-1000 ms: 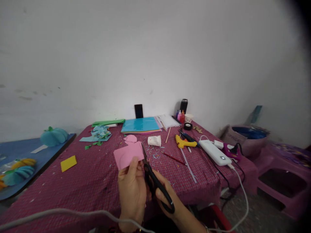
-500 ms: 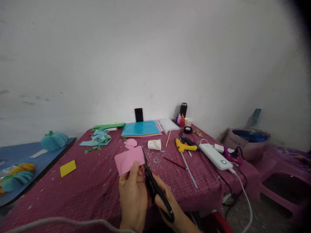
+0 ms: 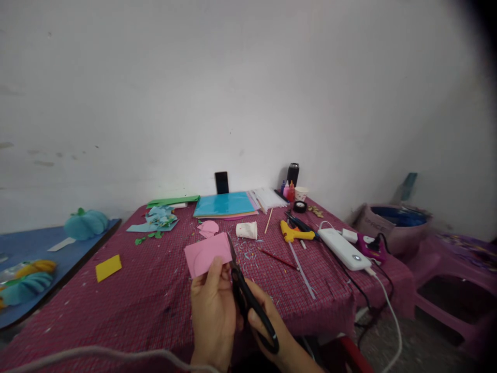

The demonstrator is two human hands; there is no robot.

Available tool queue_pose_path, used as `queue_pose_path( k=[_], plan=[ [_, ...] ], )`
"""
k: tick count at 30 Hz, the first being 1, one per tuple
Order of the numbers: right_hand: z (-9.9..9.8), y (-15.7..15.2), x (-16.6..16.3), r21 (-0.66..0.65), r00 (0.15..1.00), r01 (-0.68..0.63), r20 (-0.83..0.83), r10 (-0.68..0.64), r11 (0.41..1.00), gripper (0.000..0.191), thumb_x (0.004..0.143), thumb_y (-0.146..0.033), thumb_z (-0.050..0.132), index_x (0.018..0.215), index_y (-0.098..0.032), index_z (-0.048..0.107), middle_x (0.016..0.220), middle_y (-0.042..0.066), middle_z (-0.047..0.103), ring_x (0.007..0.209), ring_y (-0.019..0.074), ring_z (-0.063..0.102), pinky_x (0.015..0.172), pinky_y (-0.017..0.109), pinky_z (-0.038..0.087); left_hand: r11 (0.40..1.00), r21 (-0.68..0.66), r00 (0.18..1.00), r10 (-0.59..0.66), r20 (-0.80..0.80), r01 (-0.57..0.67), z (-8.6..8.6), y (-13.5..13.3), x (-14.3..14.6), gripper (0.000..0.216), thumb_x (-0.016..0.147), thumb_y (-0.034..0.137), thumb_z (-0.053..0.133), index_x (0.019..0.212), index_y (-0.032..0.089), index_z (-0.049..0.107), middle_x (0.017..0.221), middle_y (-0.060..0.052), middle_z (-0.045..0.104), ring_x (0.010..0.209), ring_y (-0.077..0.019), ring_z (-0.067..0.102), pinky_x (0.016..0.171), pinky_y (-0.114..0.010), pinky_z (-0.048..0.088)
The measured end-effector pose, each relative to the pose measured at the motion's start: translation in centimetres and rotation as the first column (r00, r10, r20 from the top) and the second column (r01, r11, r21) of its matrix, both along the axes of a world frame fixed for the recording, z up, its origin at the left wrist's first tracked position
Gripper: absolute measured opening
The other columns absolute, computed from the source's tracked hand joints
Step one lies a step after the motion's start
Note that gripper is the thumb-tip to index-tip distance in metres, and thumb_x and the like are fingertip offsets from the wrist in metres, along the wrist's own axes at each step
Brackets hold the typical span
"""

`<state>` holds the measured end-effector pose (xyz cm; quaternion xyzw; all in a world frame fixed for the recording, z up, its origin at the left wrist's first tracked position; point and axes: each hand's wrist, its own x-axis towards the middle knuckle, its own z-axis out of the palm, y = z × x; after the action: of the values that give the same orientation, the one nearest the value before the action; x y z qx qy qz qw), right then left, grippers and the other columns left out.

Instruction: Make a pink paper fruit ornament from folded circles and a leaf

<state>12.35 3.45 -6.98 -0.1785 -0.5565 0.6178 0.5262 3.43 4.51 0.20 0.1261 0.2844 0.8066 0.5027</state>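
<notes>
My left hand (image 3: 213, 305) pinches a pink sheet of paper (image 3: 204, 254) between thumb and fingers, above the near part of the table. A faint curved line shows on the paper. My right hand (image 3: 267, 324) grips black-handled scissors (image 3: 244, 295), with fingers through the handles. The scissor blades point up and away, along the paper's right edge. Whether the blades are apart is hard to make out. Behind the sheet, cut pink pieces (image 3: 208, 228) lie on the cloth, beside a white paper cup (image 3: 247, 230) tipped on its side.
A checked red cloth (image 3: 147, 295) covers the table. Toward the right lie a yellow glue gun (image 3: 297, 234), a white power bank (image 3: 345, 249) with cables and a pencil (image 3: 279, 259). Blue paper scraps (image 3: 160, 218) and a yellow paper (image 3: 108, 268) lie left. A phone (image 3: 222, 182) leans on the wall.
The view has shifted very slightly. Both hands, the pink paper and the scissors keep almost the same position relative to each other.
</notes>
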Motion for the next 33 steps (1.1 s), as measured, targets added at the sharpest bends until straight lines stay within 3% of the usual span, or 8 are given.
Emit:
queue_pose_path(
  k=[3,14,26,30,33],
  plan=[
    [-0.1,0.1,0.1,-0.012,0.998,-0.019,-0.060,0.019,1.000,0.073,0.070,-0.064,0.066,0.130,-0.024,0.057,0.085,0.006,0.061,0.059,0.0128,0.045,0.054,0.025,0.040,1.000,0.005,1.000,-0.008,0.005,0.008,0.1,0.0,0.1,0.026,0.050,0.020,0.085,0.065,0.013,0.064,0.062,0.001,0.066,0.055,-0.0096,0.061,0.057,-0.020,0.051],
    [0.3,-0.6,0.6,-0.064,0.999,0.042,-0.009,-0.043,0.997,0.074,0.068,-0.066,0.067,0.130,-0.026,0.058,0.089,0.006,0.061,0.071,0.0184,0.051,0.068,0.031,0.045,1.000,0.024,1.000,-0.008,0.004,0.008,0.2,-0.2,0.1,0.025,0.048,0.016,0.085,0.063,0.014,0.065,0.061,0.001,0.067,0.053,-0.0094,0.060,0.056,-0.020,0.052],
    [-0.3,-0.4,0.7,-0.030,0.995,0.089,0.054,-0.087,0.996,0.074,0.069,-0.067,0.065,0.129,-0.025,0.058,0.079,0.004,0.059,0.067,0.0173,0.051,0.066,0.030,0.046,0.999,0.029,0.998,0.037,-0.051,-0.036,-0.5,0.1,-0.1,0.022,0.055,0.020,0.084,0.063,0.015,0.064,0.062,0.003,0.066,0.055,-0.0080,0.060,0.058,-0.019,0.049],
    [-0.6,-0.6,0.6,-0.023,0.992,0.122,0.023,-0.122,0.992,0.072,0.069,-0.066,0.067,0.127,-0.025,0.060,0.085,0.005,0.058,0.065,0.0145,0.047,0.060,0.026,0.044,0.999,0.018,0.997,0.037,-0.068,-0.036,-0.6,0.0,-0.2,0.021,0.056,0.020,0.084,0.063,0.015,0.064,0.062,0.003,0.066,0.057,-0.0079,0.060,0.059,-0.019,0.049],
    [-0.9,-0.6,0.4,-0.034,0.992,0.126,0.006,-0.126,0.991,0.073,0.068,-0.065,0.068,0.127,-0.022,0.060,0.075,0.002,0.053,0.058,0.0111,0.041,0.052,0.023,0.039,0.999,0.012,0.997,0.032,-0.069,-0.031,-0.6,0.0,-0.1,0.020,0.058,0.020,0.082,0.064,0.015,0.064,0.064,0.003,0.067,0.059,-0.0082,0.061,0.060,-0.019,0.049]
  ],
)
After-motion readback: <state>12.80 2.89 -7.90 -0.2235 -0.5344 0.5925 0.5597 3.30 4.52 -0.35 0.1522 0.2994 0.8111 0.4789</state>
